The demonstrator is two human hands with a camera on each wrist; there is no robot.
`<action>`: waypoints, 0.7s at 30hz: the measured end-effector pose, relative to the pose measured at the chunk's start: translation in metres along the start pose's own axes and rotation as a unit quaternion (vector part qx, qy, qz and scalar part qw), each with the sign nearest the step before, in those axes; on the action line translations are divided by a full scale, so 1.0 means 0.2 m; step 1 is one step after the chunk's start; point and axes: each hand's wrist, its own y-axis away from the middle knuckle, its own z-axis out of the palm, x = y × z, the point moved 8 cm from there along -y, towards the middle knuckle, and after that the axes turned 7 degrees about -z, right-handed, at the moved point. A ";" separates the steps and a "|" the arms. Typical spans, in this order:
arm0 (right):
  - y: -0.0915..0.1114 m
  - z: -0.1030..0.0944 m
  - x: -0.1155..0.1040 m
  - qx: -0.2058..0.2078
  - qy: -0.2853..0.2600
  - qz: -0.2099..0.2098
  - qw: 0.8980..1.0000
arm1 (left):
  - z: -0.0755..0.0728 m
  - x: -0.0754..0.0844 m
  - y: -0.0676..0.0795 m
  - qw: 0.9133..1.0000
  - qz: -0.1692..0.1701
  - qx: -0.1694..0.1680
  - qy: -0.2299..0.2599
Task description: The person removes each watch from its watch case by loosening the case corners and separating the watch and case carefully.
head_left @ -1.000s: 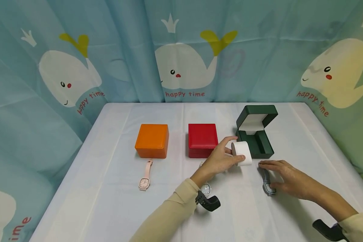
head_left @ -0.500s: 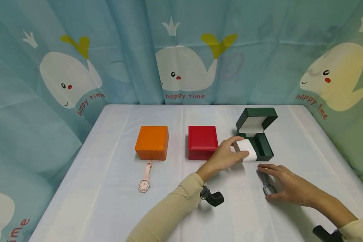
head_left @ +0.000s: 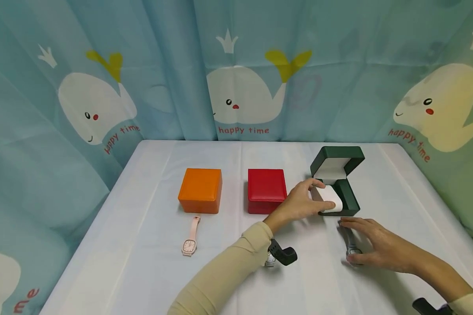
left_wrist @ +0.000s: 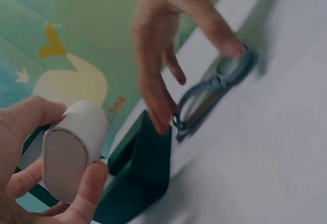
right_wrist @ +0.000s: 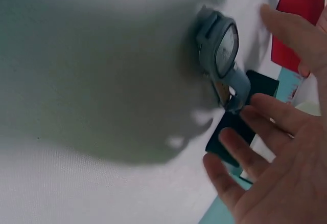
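My left hand [head_left: 301, 200] pinches a white watch cushion [head_left: 329, 197] between thumb and fingers. The cushion is over the near left part of the open green watch box [head_left: 348, 199], whose lid stands up; how deep it sits is hidden. In the left wrist view the grey end of the cushion [left_wrist: 64, 165] faces the camera. My right hand [head_left: 390, 245] hovers over a grey-blue watch [head_left: 351, 245] on the table, fingers spread near its strap and thumb near its dial. In the right wrist view the watch [right_wrist: 219, 50] lies just beyond the fingertips, not gripped.
A closed red box [head_left: 266, 190] and a closed orange box [head_left: 200, 190] stand to the left. A pink watch [head_left: 190, 245] lies before the orange one. Another watch [head_left: 270, 260] is partly hidden under my left wrist. A whale-print curtain [head_left: 173, 87] hangs behind the white table.
My left hand has carried the white cushion right, from beside the green box to over its opening. My right hand stays by the grey-blue watch, its thumb shifting slightly. The head view has tilted up.
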 end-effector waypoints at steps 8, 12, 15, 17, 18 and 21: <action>-0.03 -0.09 0.03 0.092 -0.040 -0.035 0.994 | 0.00 0.00 -0.02 0.999 0.011 0.034 -0.038; -0.04 -0.15 0.07 0.154 -0.020 -0.060 0.986 | 0.03 0.02 -0.03 0.997 0.019 0.036 -0.061; -0.05 -0.17 0.10 0.191 0.006 -0.069 0.979 | 0.04 0.03 -0.04 0.997 0.020 0.037 -0.071; -0.06 -0.18 0.11 0.206 0.029 -0.078 0.975 | 0.05 0.03 -0.05 0.996 0.017 0.041 -0.077; -0.06 -0.18 0.12 0.207 0.038 -0.076 0.975 | 0.05 0.03 -0.05 0.996 0.015 0.044 -0.080; -0.08 -0.16 0.16 0.199 0.057 -0.062 0.976 | 0.05 0.03 -0.07 0.995 0.011 0.048 -0.081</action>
